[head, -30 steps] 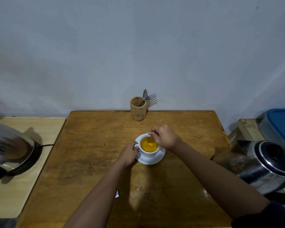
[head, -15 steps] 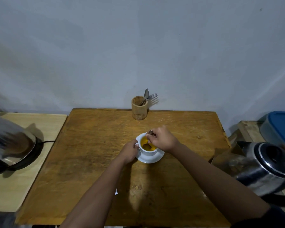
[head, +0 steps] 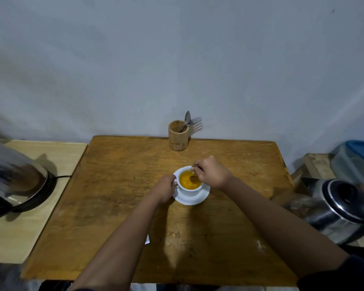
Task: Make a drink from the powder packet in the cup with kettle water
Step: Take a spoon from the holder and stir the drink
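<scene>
1. Cup (head: 190, 189) stands on a white saucer (head: 200, 198) in the middle of the wooden surface (head: 118, 185), nearly full of orange drink (head: 187, 181).
2. Left hand (head: 165, 189) sits at the cup's left side, fingers (head: 173, 182) curled closed on the handle; that handle looks like the right place to hold it.
3. Right hand (head: 211, 172) is over the far right rim, fingers (head: 198, 169) pinched together on a spoon (head: 193, 175) whose bowl dips into the liquid.
4. Likely ceramic: stiff, breakable, smooth-glazed, and heavier now that it is filled; probably hot at the wall.
5. With liquid close to the rim, I'd judge any tilt or brisk stirring could slop it onto the saucer.
6. Loose on its saucer, the cup may slide, so lifting both together from under the saucer seems safer.
7. One kettle (head: 15, 177) stands far left on a side table, another (head: 343, 204) at the right.
</scene>
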